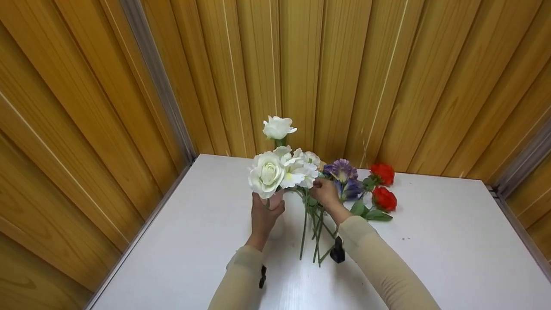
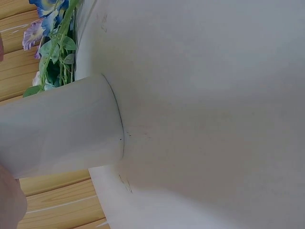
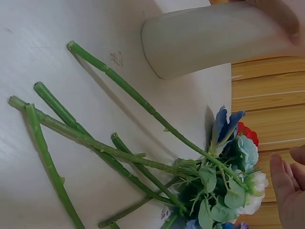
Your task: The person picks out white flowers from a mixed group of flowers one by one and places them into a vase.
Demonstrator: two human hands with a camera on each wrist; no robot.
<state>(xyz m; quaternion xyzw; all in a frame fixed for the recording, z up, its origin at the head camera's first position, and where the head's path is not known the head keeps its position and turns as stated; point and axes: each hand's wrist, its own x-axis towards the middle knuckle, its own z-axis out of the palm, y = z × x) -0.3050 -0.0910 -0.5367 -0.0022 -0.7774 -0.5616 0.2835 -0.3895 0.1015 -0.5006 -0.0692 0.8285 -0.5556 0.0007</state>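
Observation:
My left hand (image 1: 266, 217) grips the upper part of a white vase (image 1: 278, 227), which stands upright on the table. Its smooth side fills the left of the left wrist view, and fingers wrap it in the right wrist view. White flowers rise over the vase: a large rose (image 1: 267, 174), a ruffled bloom (image 1: 297, 171) and a taller rose (image 1: 279, 128). My right hand (image 1: 326, 193) is just right of these blooms, above a pile of artificial flowers with green stems (image 3: 133, 95). In the right wrist view its fingers (image 3: 281, 179) look loosely bent, with no stem visible between them.
Purple-blue flowers (image 1: 342, 172) and two red flowers (image 1: 384, 199) lie right of my right hand. The loose stems point toward the table's front. Wood-patterned panels (image 1: 301, 77) close off the back and sides of the white table (image 1: 430, 258).

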